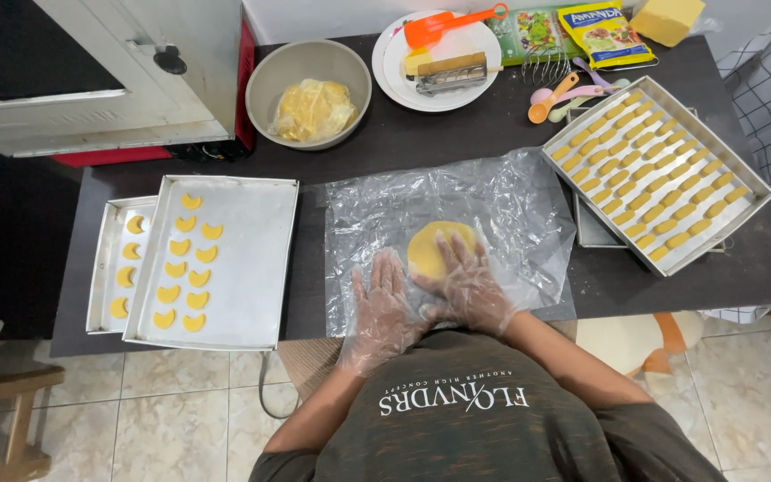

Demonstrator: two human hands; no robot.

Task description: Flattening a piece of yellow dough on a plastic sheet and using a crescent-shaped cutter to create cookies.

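Note:
A flat round of yellow dough [427, 247] lies on a clear plastic sheet [493, 201] spread over the dark table. My right hand [469, 281], in a thin clear glove, presses flat on the near right part of the dough with fingers spread. My left hand [384, 308], also gloved, rests palm down on the plastic just left of the dough, fingers apart, holding nothing.
A metal tray [252, 259] with crescent dough pieces sits at left over a second tray [104, 268]. At right is a tray [742, 210] with several stick-shaped pieces. A bowl of wrapped dough [314, 109], a plate with utensils [443, 62], measuring spoons [559, 94] and packets [604, 34] stand at the back.

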